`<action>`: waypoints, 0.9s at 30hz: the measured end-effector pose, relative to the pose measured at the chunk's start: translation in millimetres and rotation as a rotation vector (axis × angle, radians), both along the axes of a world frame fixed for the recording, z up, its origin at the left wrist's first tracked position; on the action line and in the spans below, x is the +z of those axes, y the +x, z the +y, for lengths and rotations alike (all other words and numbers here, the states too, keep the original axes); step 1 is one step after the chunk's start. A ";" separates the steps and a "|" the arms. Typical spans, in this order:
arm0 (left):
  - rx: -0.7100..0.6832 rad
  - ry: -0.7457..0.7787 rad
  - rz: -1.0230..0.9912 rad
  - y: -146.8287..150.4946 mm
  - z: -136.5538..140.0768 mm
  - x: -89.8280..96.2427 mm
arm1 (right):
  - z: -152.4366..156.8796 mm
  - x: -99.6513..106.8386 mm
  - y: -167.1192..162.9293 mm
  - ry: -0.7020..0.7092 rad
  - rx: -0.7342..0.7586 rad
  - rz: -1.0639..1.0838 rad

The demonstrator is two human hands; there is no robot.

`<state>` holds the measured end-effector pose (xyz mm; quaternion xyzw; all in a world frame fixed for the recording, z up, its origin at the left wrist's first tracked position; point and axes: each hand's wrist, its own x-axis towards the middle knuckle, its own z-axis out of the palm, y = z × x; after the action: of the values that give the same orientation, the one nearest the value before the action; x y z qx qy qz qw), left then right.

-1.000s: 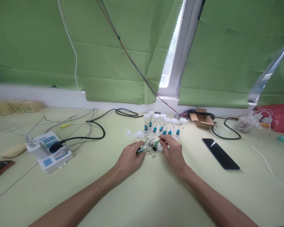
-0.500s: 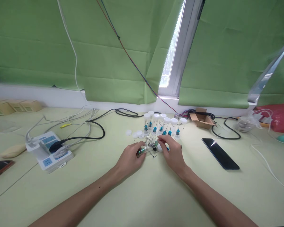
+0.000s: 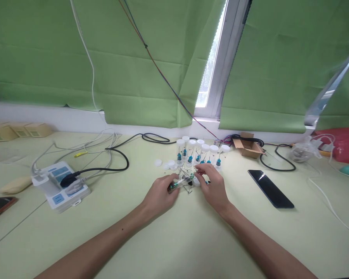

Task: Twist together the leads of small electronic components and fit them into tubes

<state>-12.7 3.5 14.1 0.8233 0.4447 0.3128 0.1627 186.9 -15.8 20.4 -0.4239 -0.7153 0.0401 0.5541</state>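
My left hand (image 3: pixel 164 192) is closed around a clear tube (image 3: pixel 180 183) with green and dark parts showing in it; it tilts up to the right. At the tube's right end my right hand (image 3: pixel 211 182) is pinched, thumb against fingertips, near a small green part. What lies between those fingertips is too small to make out. Below the hands is a loose pile of small metal pieces (image 3: pixel 188 190), partly hidden. Just behind stand several clear vials (image 3: pixel 179 153) with white caps and teal pieces inside. Loose white caps (image 3: pixel 171 164) lie left of them.
A power strip (image 3: pixel 58 186) with plugs and cables is at the left. A black phone (image 3: pixel 270 189) lies at the right. An open cardboard box (image 3: pixel 248 147), a black cable (image 3: pixel 282 169) and a plastic bag (image 3: pixel 304 151) are near the back wall.
My right hand has shifted very slightly, its fingertips up and to the right. My left hand and the tube stay almost still.
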 end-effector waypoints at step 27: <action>0.046 -0.084 -0.165 4.7 -1.8 5.0 | -1.1 1.1 1.1 -0.046 -0.096 0.040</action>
<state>-8.0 1.7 19.1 0.7767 0.4615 0.3643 0.2259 188.0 -17.0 21.5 -0.4697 -0.6818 0.0383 0.5596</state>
